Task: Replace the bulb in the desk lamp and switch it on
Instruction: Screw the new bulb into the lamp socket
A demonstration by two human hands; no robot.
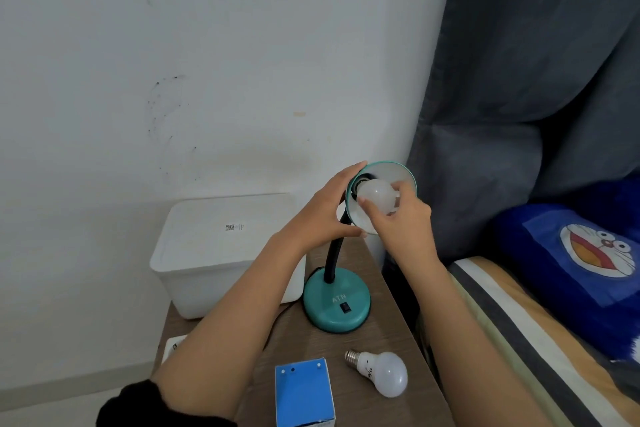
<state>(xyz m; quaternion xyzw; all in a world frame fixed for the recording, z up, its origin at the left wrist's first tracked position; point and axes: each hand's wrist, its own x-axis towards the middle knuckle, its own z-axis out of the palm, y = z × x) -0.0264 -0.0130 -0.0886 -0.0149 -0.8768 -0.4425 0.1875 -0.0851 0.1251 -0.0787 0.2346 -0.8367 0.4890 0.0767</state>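
A teal desk lamp stands on a small wooden table, its round base [336,303] carrying a black rocker switch [344,307]. A black gooseneck rises to the teal shade [398,174], which is tilted toward me. My left hand [323,211] grips the shade's left rim. My right hand [401,218] has its fingers closed around a white bulb [377,196] sitting in the shade's socket. The lamp is unlit. A second white bulb [384,373] lies on its side on the table, screw cap pointing left.
A blue bulb box [304,392] stands at the table's [311,343] front edge. A white lidded bin [221,246] sits behind the lamp at left. A white wall is behind, a dark curtain [519,80] and a bed with a blue pillow [581,270] at right.
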